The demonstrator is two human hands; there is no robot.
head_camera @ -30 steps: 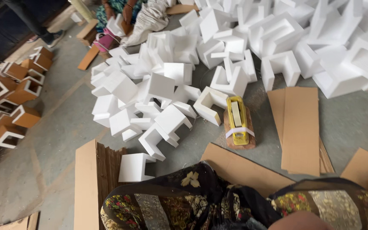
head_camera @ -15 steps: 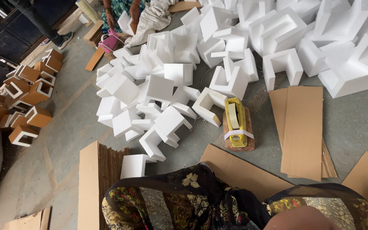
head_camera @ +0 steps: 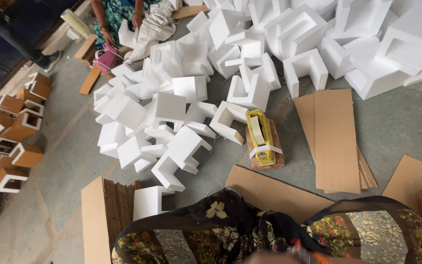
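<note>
Neither of my hands shows clearly; only a blurred skin-toned edge point(head_camera: 279, 258) sits at the bottom of the view. My lap, in dark floral cloth point(head_camera: 230, 230), fills the lower middle. Just ahead of it on the concrete floor lies a yellow tape dispenser point(head_camera: 261, 137) on a small brown block. A white foam block point(head_camera: 148, 201) leans against a stack of cardboard point(head_camera: 104, 215) by my left knee. A large heap of white foam corner pieces point(head_camera: 181, 102) spreads beyond.
Flat cardboard sheets point(head_camera: 335, 139) lie to the right, another point(head_camera: 269, 193) by my knees. Foam corners wrapped in brown cardboard point(head_camera: 18, 156) line the left edge. Another person in teal floral clothes point(head_camera: 118, 14) sits at the top beside a pink object point(head_camera: 106, 56).
The view has drifted slightly, and the wrapped pieces at the left show more fully. Nothing on the floor has moved.
</note>
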